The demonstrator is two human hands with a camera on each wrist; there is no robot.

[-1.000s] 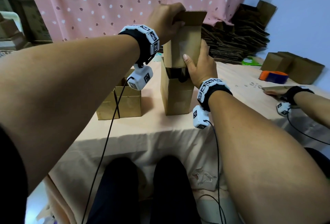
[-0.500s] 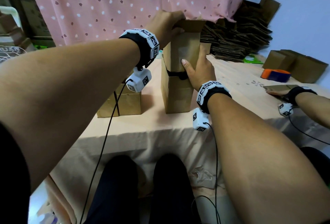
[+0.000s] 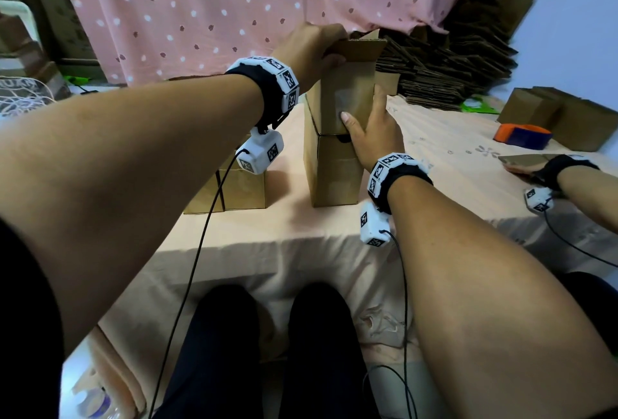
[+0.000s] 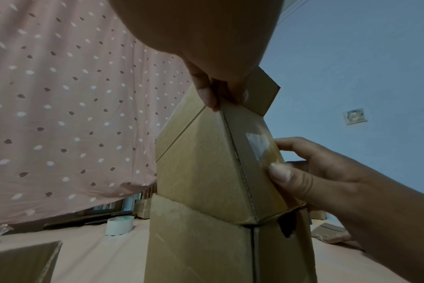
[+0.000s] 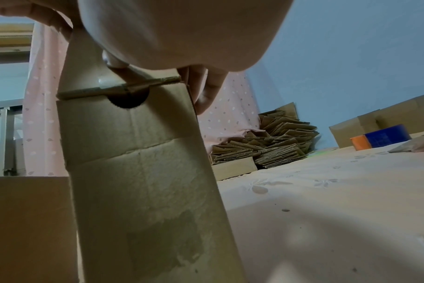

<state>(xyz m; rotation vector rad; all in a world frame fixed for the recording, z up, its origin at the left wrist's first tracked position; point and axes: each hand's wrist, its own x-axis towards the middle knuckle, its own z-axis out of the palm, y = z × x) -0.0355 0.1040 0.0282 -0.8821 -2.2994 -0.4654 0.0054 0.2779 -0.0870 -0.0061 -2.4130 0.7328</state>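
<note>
Sunk deeper than before, the upper box (image 3: 347, 97) stands upright under the left hand (image 3: 311, 50) pinching its top rim; the right hand (image 3: 374, 131) clasps its lower side. Directly below waits the open lower box (image 3: 331, 171), near the table (image 3: 301, 228) front edge.

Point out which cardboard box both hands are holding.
The upper box, seated in the open centre box: left hand grips its top flap, right hand its side. The left box stands untouched.

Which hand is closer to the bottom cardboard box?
Right. The right hand grips the upper box low on its side, at the rim of the bottom box; the left hand grips its top flap, higher up.
</note>
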